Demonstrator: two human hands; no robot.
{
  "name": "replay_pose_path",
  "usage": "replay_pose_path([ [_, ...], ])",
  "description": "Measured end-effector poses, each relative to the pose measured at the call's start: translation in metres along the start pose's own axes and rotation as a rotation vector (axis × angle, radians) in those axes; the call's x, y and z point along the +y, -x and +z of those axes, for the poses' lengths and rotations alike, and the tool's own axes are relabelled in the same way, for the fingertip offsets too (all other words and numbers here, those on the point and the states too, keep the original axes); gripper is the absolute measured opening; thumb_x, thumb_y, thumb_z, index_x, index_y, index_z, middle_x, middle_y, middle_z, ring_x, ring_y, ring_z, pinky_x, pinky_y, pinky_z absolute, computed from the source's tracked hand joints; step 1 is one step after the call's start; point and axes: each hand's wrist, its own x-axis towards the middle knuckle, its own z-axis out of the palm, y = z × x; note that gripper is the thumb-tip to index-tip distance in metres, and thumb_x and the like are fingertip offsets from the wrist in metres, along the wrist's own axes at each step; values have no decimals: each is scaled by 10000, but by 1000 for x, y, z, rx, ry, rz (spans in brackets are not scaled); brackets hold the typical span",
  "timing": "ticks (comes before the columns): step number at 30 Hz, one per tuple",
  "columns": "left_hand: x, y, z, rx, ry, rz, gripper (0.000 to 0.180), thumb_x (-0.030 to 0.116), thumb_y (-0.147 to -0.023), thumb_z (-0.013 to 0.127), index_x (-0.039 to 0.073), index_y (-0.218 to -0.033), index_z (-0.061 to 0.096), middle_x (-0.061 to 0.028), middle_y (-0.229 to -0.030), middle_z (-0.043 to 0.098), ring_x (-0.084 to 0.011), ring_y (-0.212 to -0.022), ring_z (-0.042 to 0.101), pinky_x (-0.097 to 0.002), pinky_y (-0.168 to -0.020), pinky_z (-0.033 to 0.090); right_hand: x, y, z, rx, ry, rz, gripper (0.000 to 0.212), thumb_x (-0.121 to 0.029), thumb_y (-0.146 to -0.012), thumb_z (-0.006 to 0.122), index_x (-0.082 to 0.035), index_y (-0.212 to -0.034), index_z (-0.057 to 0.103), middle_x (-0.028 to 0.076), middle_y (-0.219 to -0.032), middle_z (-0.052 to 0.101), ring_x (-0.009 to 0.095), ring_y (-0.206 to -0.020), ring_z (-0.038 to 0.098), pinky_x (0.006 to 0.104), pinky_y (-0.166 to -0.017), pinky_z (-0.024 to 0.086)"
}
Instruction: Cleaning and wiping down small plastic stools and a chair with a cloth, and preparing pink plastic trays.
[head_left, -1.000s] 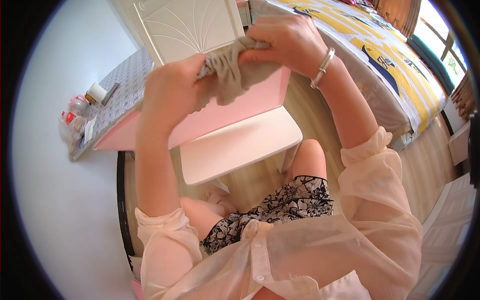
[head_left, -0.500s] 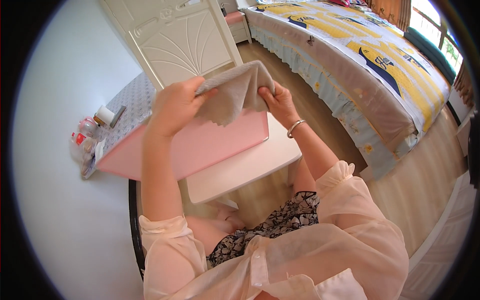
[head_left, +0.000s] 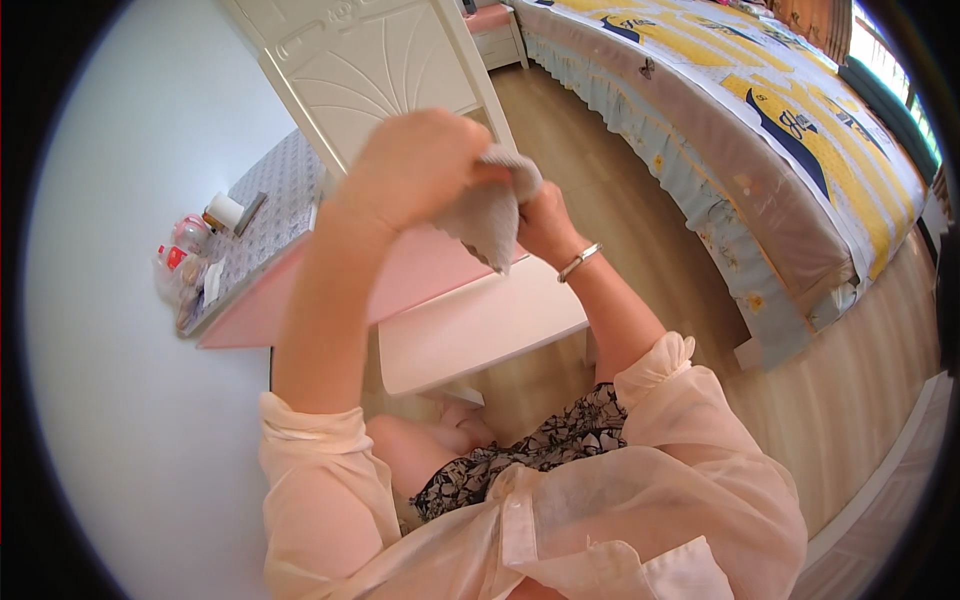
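Note:
A grey cloth (head_left: 485, 222) with a ribbed edge is held up in the air between my hands, bunched and hanging in a point. My left hand (head_left: 415, 165) is closed on its upper left part and somewhat blurred. Lower and to the right, my right hand (head_left: 548, 225) grips the other side, fingers curled in; a silver bangle (head_left: 580, 262) circles that wrist. Below the cloth are the pink side (head_left: 345, 275) of a table and a white bench seat (head_left: 470, 335).
On the patterned tabletop (head_left: 275, 190) at the left stand a white paper roll (head_left: 224, 212) and clear plastic bags with a red-capped item (head_left: 175, 257). A white door (head_left: 380, 70) rises behind. The bed (head_left: 740, 170) with a yellow-and-white cover takes up the right.
The cloth was spread wide between my hands; now it is gathered and narrower. My left hand has come up and right, toward my right hand, which has shifted slightly left and down.

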Motion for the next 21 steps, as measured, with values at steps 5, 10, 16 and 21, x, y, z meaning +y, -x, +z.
replay_pose_path([
  [5, -25, 7, -49, 90, 154, -46, 150, 114, -721, 604, -29, -703, 561, -123, -566, 508, -153, -510, 446, -275, -500, 400, -30, -24, -31, -116, 14, 91, 136, -210, -745, 597, -81, -766, 562, 81, -698, 573, 299, -646, 528, 350, -587, 435],
  [10, -26, 20, -84, 243, 330, -5, 83, 4, -715, 613, -41, -721, 543, 27, -595, 481, -37, -575, 388, -207, -518, 379, -17, -28, -51, -60, -173, 117, 148, -195, -771, 625, -50, -764, 599, 100, -566, 500, 158, -495, 421, 271, -503, 391],
  [16, -25, 55, -130, 838, 401, -38, 232, 221, -725, 654, 54, -590, 568, -60, -567, 593, -187, -462, 526, -312, -477, 399, -104, -91, -114, 154, 361, -370, 187, -142, -742, 665, 4, -712, 552, 56, -492, 383, 41, -477, 359, 227, -399, 307],
  [21, -81, 97, -112, 1049, 114, -400, 198, 117, -699, 698, -22, -828, 642, 17, -699, 599, -30, -645, 481, -162, -599, 406, -151, -126, -111, 69, 374, -399, 347, -259, -750, 642, -2, -592, 471, 150, -517, 459, 211, -449, 470, 312, -441, 373],
])
